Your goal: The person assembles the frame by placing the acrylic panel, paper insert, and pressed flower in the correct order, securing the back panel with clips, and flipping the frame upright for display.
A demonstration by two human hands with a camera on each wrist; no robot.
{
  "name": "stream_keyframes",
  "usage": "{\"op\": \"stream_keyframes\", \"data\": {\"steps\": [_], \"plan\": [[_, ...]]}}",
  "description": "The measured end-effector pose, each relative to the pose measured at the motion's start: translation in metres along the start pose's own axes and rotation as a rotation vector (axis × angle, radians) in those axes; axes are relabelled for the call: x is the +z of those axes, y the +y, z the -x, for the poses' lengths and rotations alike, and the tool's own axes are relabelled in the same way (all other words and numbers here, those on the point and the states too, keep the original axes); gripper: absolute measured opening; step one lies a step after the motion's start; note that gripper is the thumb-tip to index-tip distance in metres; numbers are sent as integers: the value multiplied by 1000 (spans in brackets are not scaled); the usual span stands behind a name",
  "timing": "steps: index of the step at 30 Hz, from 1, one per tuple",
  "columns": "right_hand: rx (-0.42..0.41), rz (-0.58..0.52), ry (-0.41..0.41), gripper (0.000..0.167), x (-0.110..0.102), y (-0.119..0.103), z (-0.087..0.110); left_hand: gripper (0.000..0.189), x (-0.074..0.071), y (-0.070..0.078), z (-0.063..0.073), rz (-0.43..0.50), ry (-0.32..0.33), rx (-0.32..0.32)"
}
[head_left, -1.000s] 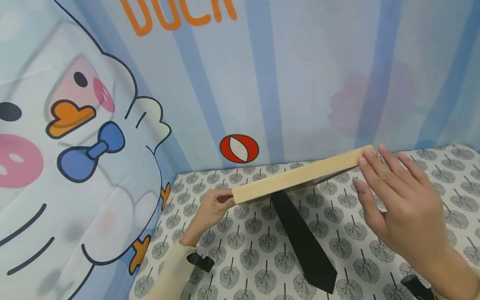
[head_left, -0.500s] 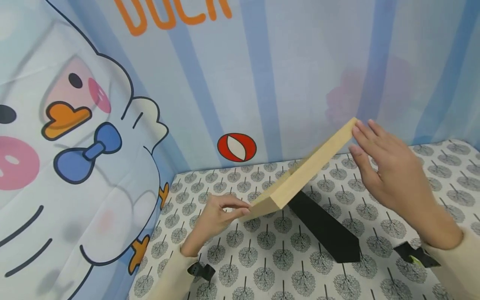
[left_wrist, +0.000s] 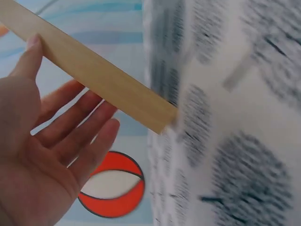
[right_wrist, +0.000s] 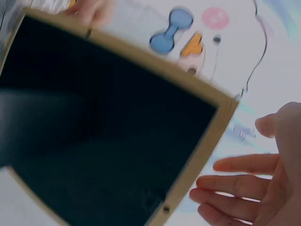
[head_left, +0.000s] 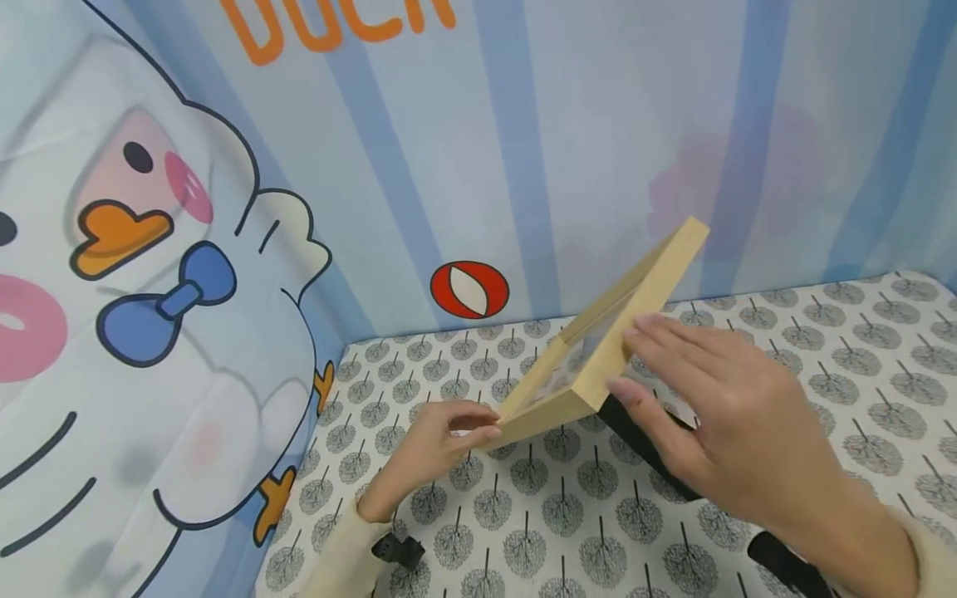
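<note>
A light wooden picture frame (head_left: 649, 307) is held tilted above the cloth, its glass facing up and away. My left hand (head_left: 426, 444) pinches its left side between thumb and fingers; the left wrist view shows the thumb on the wooden edge (left_wrist: 103, 77). Beneath the frame, a black easel leg (head_left: 643, 444) sticks out, partly covered by my right hand (head_left: 748, 415). That hand has its fingers extended at the frame's near edge; whether they touch it I cannot tell. The right wrist view shows the frame's black backing (right_wrist: 131, 108).
A white cloth (head_left: 531, 540) with grey tree prints covers the table. Behind it hangs a blue striped curtain (head_left: 598, 124), printed with a large white duck (head_left: 224, 465) on the left and a red ball (head_left: 469, 289).
The frame has turned and tipped, so its right end rose and its glass side came into view. My right hand moved left along its edge; my left hand kept its pinch.
</note>
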State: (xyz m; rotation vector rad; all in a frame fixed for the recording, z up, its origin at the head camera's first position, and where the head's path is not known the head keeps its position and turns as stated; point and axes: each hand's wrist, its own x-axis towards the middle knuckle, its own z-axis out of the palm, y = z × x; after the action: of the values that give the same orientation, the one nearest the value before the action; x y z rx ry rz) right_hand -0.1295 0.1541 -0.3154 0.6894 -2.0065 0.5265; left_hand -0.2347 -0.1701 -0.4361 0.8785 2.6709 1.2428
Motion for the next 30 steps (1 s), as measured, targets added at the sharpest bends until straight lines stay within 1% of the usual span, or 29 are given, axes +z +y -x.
{"op": "stream_keyframes", "data": {"steps": [2,4,7,9,10,13,15,17,20,23,26,28,30], "plan": [[-25,32,12,68,2,-10,0,30,-1,-7,1,-14,-12,-33],[-27,53,12,68,4,-14,0,28,-1,-13,3,-34,-13,-39],[-21,56,27,69,7,-13,3,26,0,-16,6,-60,-19,-11],[-9,48,32,70,6,-9,5,25,2,-15,6,-60,-25,27],[-5,40,36,72,6,-6,6,25,2,-14,6,-56,-29,36],[14,7,35,77,6,4,5,24,6,-8,7,-49,-29,50],[26,-40,43,80,7,12,3,23,10,-3,8,-57,-23,49],[65,-81,26,79,6,21,3,22,16,2,10,-81,-15,69],[145,-131,-4,67,4,34,3,21,26,11,12,-123,9,115],[217,-151,-32,56,0,44,3,21,37,21,13,-169,45,154],[269,-182,-64,54,-2,56,3,22,48,32,15,-227,79,175],[297,-215,-90,51,-4,65,3,23,56,39,15,-268,96,205],[332,-255,-121,49,-5,76,4,23,64,44,16,-302,113,248]]}}
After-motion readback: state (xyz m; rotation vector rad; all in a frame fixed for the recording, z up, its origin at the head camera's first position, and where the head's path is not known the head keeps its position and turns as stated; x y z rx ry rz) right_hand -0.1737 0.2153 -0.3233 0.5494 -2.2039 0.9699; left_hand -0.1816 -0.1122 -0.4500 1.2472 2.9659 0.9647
